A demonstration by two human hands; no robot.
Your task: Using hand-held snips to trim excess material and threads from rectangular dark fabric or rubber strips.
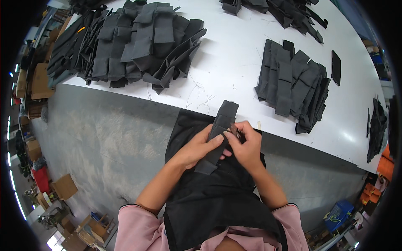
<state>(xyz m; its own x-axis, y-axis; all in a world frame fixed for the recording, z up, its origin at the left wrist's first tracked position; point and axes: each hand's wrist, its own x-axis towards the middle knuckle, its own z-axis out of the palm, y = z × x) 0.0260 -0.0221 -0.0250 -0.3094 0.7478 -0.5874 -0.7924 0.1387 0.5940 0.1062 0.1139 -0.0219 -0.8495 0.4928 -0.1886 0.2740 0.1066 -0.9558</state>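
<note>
A dark grey fabric strip (227, 109) with stitched folds lies slanted between my hands, just off the table's near edge and over my black apron. My left hand (199, 146) grips its middle, the thumb on top and the fingers mostly hidden beneath. At the strip's right edge, my right hand (246, 144) is closed around small dark thread snips (238, 133), largely covered by the fingers. The right thumb tip presses on the fabric close to the left thumb. Whether the blades are on a thread is too small to tell.
On the white table (228, 62), a large pile of dark strips (138, 46) lies at left and a smaller pile (293, 79) at right. More strips (289, 14) lie at the back. A black phone-like slab (336, 68) and loose threads (203, 100) lie there too.
</note>
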